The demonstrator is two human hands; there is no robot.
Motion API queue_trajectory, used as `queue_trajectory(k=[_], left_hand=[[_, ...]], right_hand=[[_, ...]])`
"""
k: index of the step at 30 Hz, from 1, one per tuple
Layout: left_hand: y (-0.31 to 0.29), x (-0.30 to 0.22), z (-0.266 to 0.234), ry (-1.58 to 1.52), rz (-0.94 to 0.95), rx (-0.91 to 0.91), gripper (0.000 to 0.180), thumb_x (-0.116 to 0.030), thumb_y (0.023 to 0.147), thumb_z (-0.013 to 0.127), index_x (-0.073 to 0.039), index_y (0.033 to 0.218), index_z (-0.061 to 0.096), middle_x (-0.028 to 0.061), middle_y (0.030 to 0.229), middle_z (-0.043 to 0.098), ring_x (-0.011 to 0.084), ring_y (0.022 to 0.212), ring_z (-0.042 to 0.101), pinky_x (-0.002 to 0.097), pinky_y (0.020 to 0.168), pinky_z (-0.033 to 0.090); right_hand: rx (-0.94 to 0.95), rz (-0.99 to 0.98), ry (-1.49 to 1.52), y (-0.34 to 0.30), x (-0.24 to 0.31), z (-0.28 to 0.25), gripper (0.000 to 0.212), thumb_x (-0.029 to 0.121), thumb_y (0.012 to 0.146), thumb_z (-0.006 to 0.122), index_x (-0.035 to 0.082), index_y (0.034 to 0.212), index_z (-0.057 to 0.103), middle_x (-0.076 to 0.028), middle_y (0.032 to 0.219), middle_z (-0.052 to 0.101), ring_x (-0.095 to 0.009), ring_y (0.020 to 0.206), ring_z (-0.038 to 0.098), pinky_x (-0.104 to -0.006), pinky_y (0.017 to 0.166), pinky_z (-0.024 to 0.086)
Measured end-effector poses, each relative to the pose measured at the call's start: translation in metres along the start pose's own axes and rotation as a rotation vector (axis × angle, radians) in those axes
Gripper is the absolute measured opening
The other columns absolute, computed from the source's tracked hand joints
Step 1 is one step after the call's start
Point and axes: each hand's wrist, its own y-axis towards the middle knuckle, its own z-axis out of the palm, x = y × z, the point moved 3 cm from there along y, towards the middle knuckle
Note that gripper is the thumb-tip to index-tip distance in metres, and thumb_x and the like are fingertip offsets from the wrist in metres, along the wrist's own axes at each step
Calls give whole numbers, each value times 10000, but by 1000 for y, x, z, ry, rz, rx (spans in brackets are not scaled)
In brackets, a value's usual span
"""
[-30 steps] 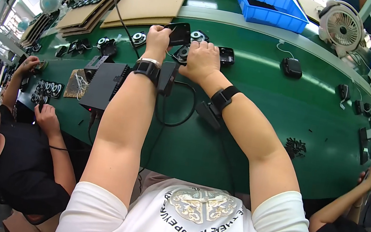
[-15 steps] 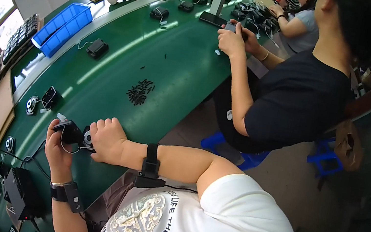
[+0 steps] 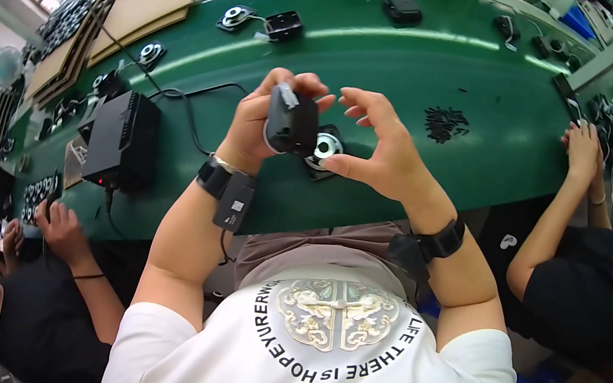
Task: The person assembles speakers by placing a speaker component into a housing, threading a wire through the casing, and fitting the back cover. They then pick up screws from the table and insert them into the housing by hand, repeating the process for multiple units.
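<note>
My left hand (image 3: 252, 120) is closed around a black plastic casing (image 3: 294, 122) with rounded corners, lifted over the green bench. A bit of pale tape or label sits on the casing's upper edge. Just right of it is a small round speaker (image 3: 326, 146) with a silvery ring and white centre on a black frame, low against the bench. My right hand (image 3: 389, 150) is spread, fingers curved and apart. Its thumb tip is at the speaker's right edge; I cannot tell whether it touches. Any wire between casing and speaker is hidden.
Small black pieces (image 3: 445, 123) lie heaped to the right. Beyond my hands are another speaker (image 3: 235, 17) and a black casing (image 3: 283, 25). A black powered box (image 3: 123, 140) with a cable stands left. Co-workers sit on both sides.
The view has swung left, bringing the black box and a left-hand co-worker into sight. My right hand has drawn off the speaker and spread its fingers. My left hand still holds the casing.
</note>
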Motion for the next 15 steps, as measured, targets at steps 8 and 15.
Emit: queue_trajectory(k=[8, 15], left_hand=[[-11, -11, 17, 45, -22, -87, 265, 9, 936, 399, -105, 1097, 576, 198, 1498, 402, 333, 1229, 551, 476, 1038, 476], [-8, -21, 31, 284, -70, -126, 317, -26, 907, 440, -107, 1160, 613, 172, 1495, 411, 268, 1277, 503, 408, 1037, 449]], right_hand=[[74, -140, -34, 18, 11, 26, 803, 285, 661, 887, 41, 1327, 510, -104, 1246, 584, -242, 1153, 577, -360, 950, 456], [61, -202, -30, 20, 13, 22, 742, 223, 626, 860, 27, 1261, 530, -132, 1210, 587, -267, 1082, 594, -368, 918, 481]])
